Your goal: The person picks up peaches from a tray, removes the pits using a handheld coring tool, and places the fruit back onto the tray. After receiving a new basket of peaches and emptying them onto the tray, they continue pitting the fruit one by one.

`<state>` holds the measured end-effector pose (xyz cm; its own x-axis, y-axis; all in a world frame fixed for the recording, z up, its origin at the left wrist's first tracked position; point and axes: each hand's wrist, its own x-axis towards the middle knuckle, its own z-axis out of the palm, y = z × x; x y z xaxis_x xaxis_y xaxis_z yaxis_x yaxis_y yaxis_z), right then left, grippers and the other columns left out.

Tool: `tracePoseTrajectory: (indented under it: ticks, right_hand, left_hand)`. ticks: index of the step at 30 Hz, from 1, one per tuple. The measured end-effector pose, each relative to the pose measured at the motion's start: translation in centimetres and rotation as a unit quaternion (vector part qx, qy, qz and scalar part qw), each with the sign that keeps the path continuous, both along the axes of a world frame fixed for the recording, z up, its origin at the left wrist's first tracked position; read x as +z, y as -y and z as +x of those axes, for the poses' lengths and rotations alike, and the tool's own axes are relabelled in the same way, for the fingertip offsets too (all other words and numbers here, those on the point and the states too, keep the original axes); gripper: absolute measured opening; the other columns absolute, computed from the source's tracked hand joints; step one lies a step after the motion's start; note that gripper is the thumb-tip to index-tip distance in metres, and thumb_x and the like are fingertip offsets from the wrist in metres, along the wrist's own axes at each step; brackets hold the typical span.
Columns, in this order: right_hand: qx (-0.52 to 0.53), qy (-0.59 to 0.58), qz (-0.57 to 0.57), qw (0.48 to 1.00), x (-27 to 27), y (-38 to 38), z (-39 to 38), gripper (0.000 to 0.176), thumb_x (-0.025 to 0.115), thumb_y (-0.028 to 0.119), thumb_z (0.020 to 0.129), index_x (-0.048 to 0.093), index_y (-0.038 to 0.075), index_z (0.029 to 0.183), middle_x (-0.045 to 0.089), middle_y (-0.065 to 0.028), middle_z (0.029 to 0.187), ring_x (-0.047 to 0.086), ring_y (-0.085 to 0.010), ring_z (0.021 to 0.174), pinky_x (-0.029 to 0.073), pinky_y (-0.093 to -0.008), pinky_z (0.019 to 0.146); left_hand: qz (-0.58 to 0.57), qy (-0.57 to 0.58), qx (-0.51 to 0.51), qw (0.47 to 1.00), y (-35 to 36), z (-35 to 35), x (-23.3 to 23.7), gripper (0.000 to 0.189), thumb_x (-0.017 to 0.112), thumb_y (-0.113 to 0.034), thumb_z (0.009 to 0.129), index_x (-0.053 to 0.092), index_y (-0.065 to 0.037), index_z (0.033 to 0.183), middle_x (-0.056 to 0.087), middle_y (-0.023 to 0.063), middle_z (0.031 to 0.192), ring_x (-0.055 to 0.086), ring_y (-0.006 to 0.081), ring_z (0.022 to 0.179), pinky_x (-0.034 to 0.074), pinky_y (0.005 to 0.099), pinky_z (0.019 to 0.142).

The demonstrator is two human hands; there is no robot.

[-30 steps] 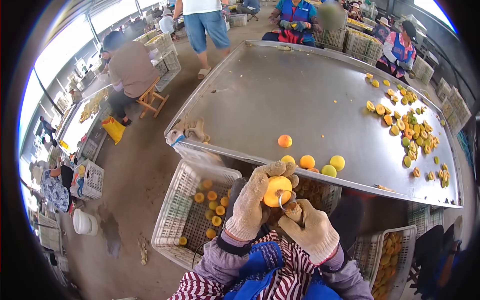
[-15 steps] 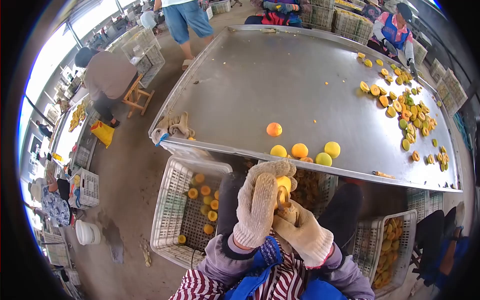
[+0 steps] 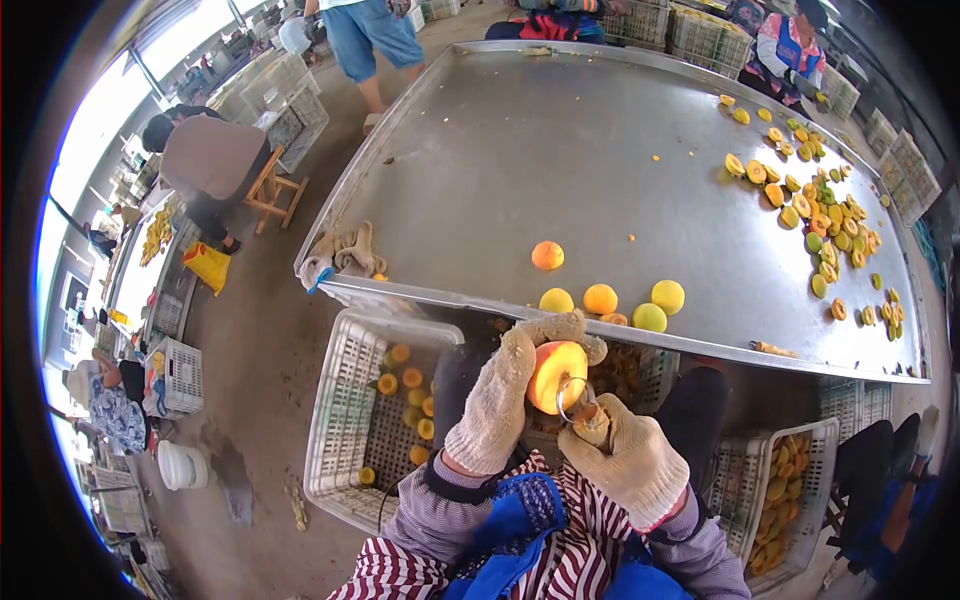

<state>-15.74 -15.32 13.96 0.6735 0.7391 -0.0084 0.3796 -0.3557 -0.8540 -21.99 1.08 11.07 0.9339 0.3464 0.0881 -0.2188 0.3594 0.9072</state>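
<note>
In front of my lap, my left hand (image 3: 500, 405) in a knitted glove is closed around a yellow peach half (image 3: 556, 372), its smooth orange face turned up toward me. My right hand (image 3: 635, 462), gloved too, grips a ring-shaped pitting tool (image 3: 592, 427) by its short handle. The thin metal ring overlaps the lower right edge of the peach. Just beyond my hands, whole peaches lie along the near edge of the metal table (image 3: 480, 190), among them a yellow-green one (image 3: 649, 318) and an orange one (image 3: 600, 299).
Many cut peach halves (image 3: 840, 240) lie on the table's right side. A white crate (image 3: 330, 470) with peaches stands at my left, another crate (image 3: 820, 500) with halves at my right. Gloves (image 3: 350, 250) rest at the table's left corner. Co-workers sit around.
My hands have moved slightly apart, and the peach half now shows more of its face. The tool's ring is visible at the fruit's edge. The co-worker at far right has drawn an arm back.
</note>
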Motion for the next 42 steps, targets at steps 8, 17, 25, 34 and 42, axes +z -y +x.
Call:
tracePoseTrajectory:
  ticks: [8,17,25,34,42]
  right_hand:
    - [0.008,0.052,0.051,0.997,-0.9,0.0,-0.1,0.026,0.078,0.023,0.083,0.061,0.005,0.093,0.063,-0.0136,0.063,0.067,-0.0329,0.056,0.054,-0.0392,0.052]
    - [0.017,0.089,0.033,0.995,-0.1,0.9,-0.5,0.029,0.079,0.023,0.083,0.062,0.004,0.095,0.064,-0.0136,0.064,0.067,-0.0318,0.057,0.056,-0.0396,0.053]
    - [-0.002,-0.066,-0.067,0.996,-0.5,1.7,-0.3,0.030,0.073,0.021,0.087,0.064,0.002,0.107,0.068,-0.0126,0.077,0.064,-0.0196,0.065,0.054,-0.0325,0.068]
    - [0.011,-0.050,0.002,0.999,-2.0,1.9,-0.5,0.027,0.075,0.022,0.086,0.063,0.002,0.100,0.068,-0.0181,0.074,0.071,-0.0339,0.067,0.056,-0.0393,0.060]
    - [0.009,-0.056,0.034,0.998,-1.4,2.6,0.3,0.025,0.075,0.021,0.087,0.063,0.003,0.100,0.068,-0.0167,0.073,0.070,-0.0336,0.066,0.056,-0.0383,0.059]
  left_hand:
    - [-0.071,-0.041,-0.035,0.996,0.1,-0.2,0.4,0.070,0.036,-0.061,0.104,0.062,0.000,0.128,0.070,0.0153,0.116,0.068,0.0236,0.106,0.054,0.0354,0.097]
    - [-0.077,-0.078,-0.052,0.993,0.4,0.0,0.9,0.071,0.039,-0.061,0.103,0.063,0.002,0.125,0.071,0.0151,0.112,0.070,0.0228,0.099,0.057,0.0342,0.090]
    - [0.284,-0.075,-0.008,0.956,0.5,1.4,2.1,0.064,0.037,-0.052,0.107,0.064,0.004,0.117,0.070,0.0171,0.108,0.070,0.0225,0.097,0.055,0.0324,0.090]
    - [0.054,-0.166,-0.214,0.961,-1.1,2.2,2.2,0.080,0.034,-0.069,0.100,0.060,0.003,0.126,0.067,0.0169,0.116,0.068,0.0247,0.101,0.055,0.0351,0.091]
    - [0.122,0.024,-0.017,0.992,2.9,0.9,0.0,0.087,0.049,-0.071,0.094,0.044,-0.002,0.146,0.054,0.0194,0.141,0.051,0.0278,0.133,0.040,0.0401,0.111]
